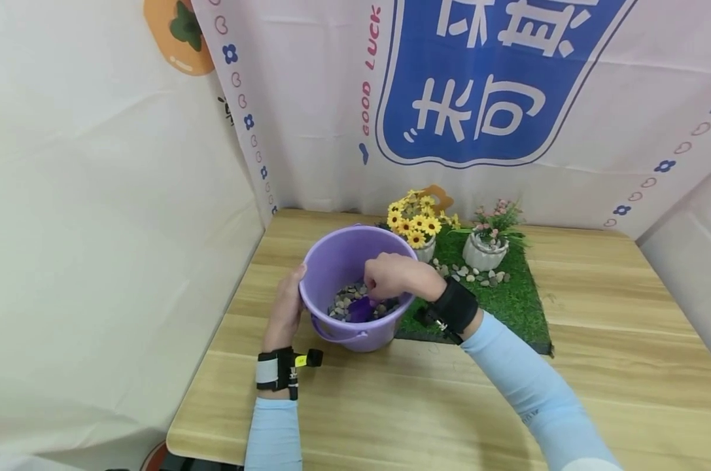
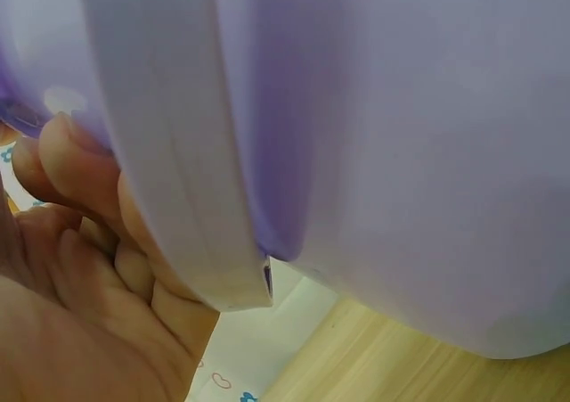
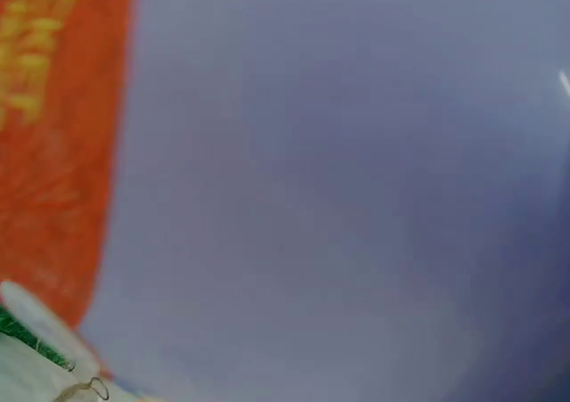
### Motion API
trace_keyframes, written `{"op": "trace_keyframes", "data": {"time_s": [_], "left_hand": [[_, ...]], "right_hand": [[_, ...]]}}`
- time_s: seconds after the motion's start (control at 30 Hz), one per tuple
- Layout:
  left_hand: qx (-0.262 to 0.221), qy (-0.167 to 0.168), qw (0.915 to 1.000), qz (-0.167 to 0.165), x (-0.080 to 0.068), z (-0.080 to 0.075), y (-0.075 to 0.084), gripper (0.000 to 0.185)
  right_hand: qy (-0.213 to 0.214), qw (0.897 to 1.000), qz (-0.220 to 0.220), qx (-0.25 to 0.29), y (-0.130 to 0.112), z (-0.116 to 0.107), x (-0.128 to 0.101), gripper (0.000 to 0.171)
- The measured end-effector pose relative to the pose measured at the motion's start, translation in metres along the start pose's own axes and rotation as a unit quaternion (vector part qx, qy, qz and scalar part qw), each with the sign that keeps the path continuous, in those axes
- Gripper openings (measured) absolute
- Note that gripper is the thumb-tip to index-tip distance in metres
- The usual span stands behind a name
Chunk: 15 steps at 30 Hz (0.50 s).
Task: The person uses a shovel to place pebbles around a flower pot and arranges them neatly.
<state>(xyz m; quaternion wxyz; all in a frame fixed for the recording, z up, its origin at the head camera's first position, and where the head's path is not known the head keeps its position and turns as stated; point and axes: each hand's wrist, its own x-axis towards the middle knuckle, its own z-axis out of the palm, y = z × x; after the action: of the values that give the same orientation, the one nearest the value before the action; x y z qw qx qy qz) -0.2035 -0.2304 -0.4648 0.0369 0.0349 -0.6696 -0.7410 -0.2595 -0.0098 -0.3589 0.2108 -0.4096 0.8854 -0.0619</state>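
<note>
A purple bucket [image 1: 326, 268] stands on the table, with grey and tan pebbles [image 1: 346, 297] in its bottom. My left hand [image 1: 287, 301] grips the bucket's rim on the left side; in the left wrist view, its fingers [image 2: 76, 166] curl at the rim beside the bucket wall [image 2: 427, 152]. Reaching down inside the bucket, my right hand [image 1: 393, 275] holds a dark purple toy shovel [image 1: 361, 310] whose blade lies among the pebbles. The right wrist view is filled by the bucket's wall [image 3: 312, 188] and an orange label [image 3: 53, 170], with that hand out of sight.
Behind and right of the bucket lies a green turf mat [image 1: 517, 301]. On it stand a pot of yellow flowers [image 1: 414, 222], a white pot with pink flowers [image 1: 485, 252] and scattered pebbles [image 1: 475, 275]. The bucket's handle [image 1: 337, 339] hangs at its front. A printed cloth [image 1: 331, 98] hangs behind the table.
</note>
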Motion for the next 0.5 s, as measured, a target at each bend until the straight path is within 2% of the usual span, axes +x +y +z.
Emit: {"op": "trace_keyframes", "data": {"time_s": [0.33,0.5], "left_hand": [[-0.007,0.012,0.9999,-0.006,0.0005,0.0040,-0.0002,0.050],[0.005,0.007,1.0000,-0.005,-0.0030,0.0049,0.0056,0.049]], "right_hand": [[0.003,1.000,0.000,0.002,0.0063,0.0035,0.0033,0.023],[0.021,0.999,-0.035,0.004,0.0070,0.0055,0.0066,0.020]]}}
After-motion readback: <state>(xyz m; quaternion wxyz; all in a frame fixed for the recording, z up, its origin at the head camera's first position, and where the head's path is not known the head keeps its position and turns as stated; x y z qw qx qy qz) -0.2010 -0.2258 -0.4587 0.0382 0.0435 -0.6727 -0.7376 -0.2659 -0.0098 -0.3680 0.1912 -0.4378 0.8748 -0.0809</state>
